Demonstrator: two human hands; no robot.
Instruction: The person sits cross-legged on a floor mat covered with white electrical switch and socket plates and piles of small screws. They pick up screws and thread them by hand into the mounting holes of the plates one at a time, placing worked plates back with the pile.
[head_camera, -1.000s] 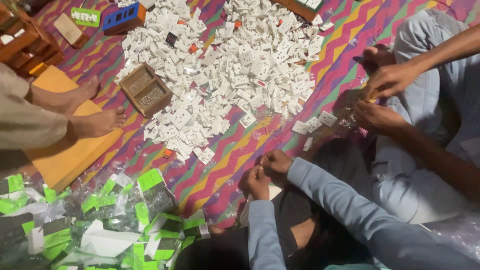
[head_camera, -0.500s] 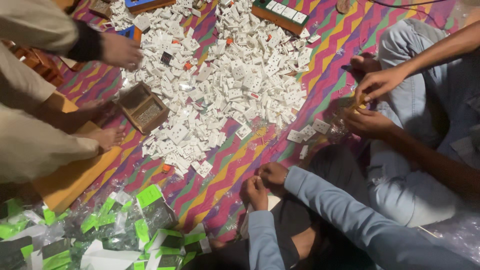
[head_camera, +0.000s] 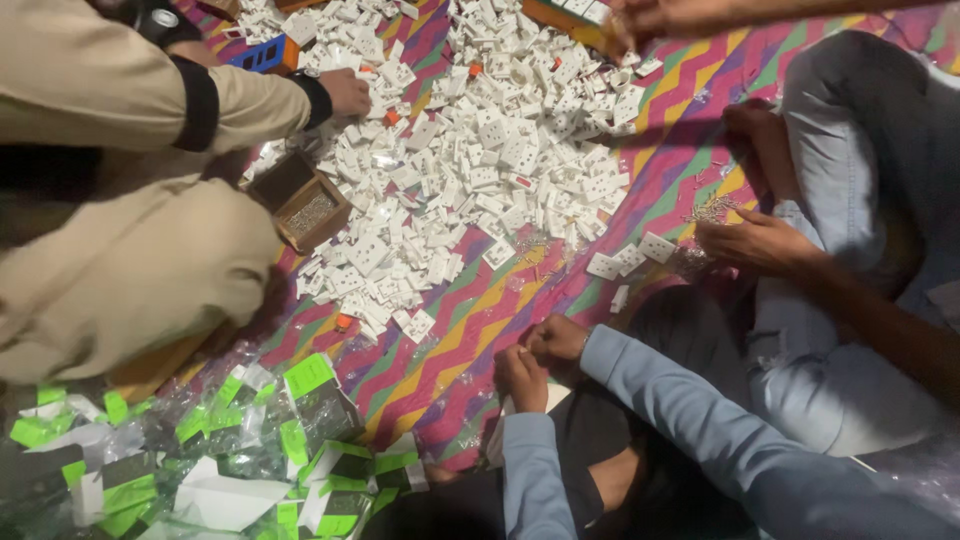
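A zigzag-striped floor mat (head_camera: 470, 330) carries a wide heap of white switch parts (head_camera: 480, 170). Since a second ago a co-worker's tan sleeve (head_camera: 120, 90) has come in at far left, its hand reaching into the heap. Near centre, the left hand (head_camera: 522, 377) and right hand (head_camera: 557, 340) stay together, each grip clenched on a small part too tiny to identify.

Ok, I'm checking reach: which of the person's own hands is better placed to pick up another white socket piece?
Probably the right hand: it sits nearer the loose white pieces on the striped mat. The left hand lies further back, beside it.
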